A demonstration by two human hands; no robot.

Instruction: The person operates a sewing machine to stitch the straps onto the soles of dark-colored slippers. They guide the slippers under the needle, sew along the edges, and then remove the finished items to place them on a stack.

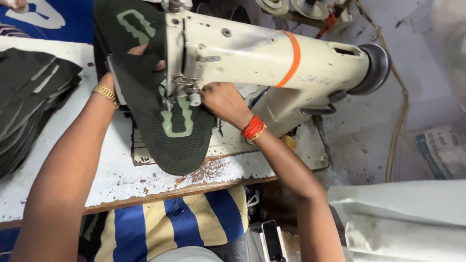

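Dark fabric panel lay under the sewing machine, long axis 12 to 6; left hand gripped its 11 o'clock end, right hand pressed flat at 3, nearer the needle.

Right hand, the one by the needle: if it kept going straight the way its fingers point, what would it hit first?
Most likely the sewing machine's needle bar, directly ahead of the right hand. The fingers point left over the dark shoe upper; depth is unclear.

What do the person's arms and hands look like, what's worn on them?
Both arms are bare, with no sleeves or gloves. The left hand has a gold bracelet at its wrist. The right hand has a bundle of red and orange threads at its wrist.
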